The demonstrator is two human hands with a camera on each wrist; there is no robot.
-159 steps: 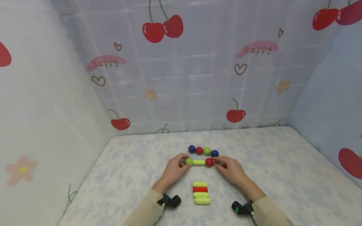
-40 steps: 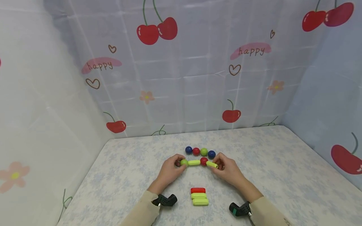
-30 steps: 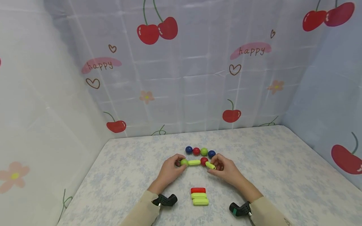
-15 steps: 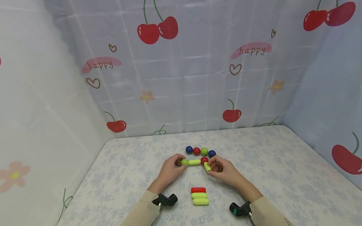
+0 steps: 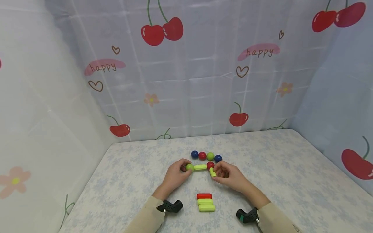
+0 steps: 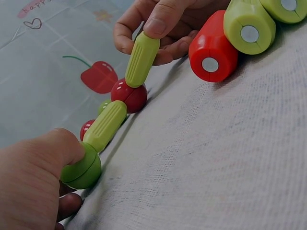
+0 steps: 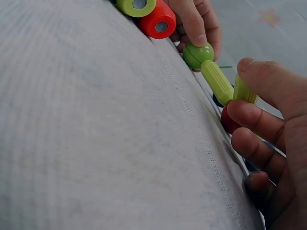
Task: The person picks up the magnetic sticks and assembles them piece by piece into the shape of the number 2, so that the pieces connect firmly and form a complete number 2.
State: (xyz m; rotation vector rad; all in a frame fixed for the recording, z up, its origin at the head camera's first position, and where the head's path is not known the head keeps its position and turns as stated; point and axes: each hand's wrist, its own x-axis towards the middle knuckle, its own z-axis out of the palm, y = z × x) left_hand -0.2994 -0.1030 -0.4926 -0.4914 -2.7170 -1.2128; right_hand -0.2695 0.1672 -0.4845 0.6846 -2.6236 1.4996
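Note:
In the head view my left hand [image 5: 176,174] pinches a green magnetic ball [image 5: 190,167] between thumb and fingers. A yellow-green magnetic rod [image 5: 200,167] runs from that ball to a red ball [image 5: 210,165]. My right hand [image 5: 233,174] pinches a second yellow-green rod [image 5: 212,172], whose far end meets the red ball, so the two rods form a corner. From the left wrist camera, this held rod [image 6: 143,60] rises at an angle from the red ball [image 6: 129,96]. Fingers cover part of it in the right wrist view.
Behind the hands, a row of loose balls holds a blue ball [image 5: 194,154], a red one [image 5: 202,156], a green one [image 5: 210,156] and another blue one [image 5: 218,158]. Nearer me lie a red rod [image 5: 204,196] and two yellow-green rods [image 5: 206,207]. A printed curtain [image 5: 186,97] hangs behind.
Earlier my right hand was at the red ball; it now holds a rod from the near stack. That rod has swung from pointing right to pointing toward me. My left hand keeps the green ball.

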